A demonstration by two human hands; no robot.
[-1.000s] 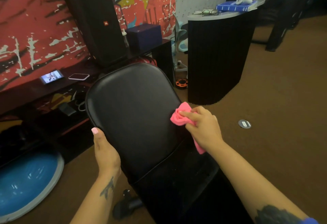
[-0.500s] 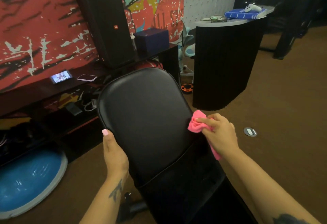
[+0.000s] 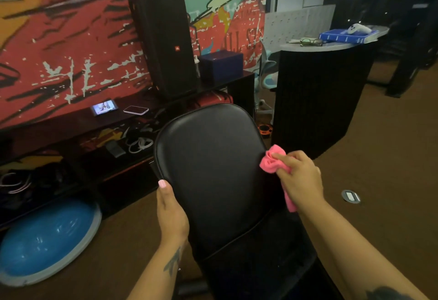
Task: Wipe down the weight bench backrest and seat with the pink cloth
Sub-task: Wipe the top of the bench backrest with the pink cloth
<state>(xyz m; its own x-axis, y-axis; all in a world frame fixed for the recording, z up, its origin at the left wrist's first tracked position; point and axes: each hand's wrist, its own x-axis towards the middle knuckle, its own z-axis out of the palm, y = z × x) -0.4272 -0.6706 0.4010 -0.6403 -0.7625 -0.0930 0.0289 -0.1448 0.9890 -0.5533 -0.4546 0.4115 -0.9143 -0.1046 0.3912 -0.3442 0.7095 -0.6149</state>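
Observation:
The black padded backrest (image 3: 213, 169) of the weight bench tilts up in the middle of the view, with the darker seat (image 3: 260, 264) below it toward me. My right hand (image 3: 301, 179) grips a bunched pink cloth (image 3: 272, 160) pressed against the backrest's right edge; a tail of cloth hangs below the hand. My left hand (image 3: 171, 214) clasps the backrest's left edge, thumb on the front face.
A low dark shelf (image 3: 71, 122) along the painted wall carries a tall black speaker (image 3: 166, 41), a blue box (image 3: 220, 64) and two phones (image 3: 118, 107). A blue balance dome (image 3: 47, 238) lies at lower left. A black rounded counter (image 3: 317, 96) stands right of the bench on brown carpet.
My right hand has carried the pink cloth from the backrest's inner right part outward to its right edge. My left hand keeps its hold on the left edge.

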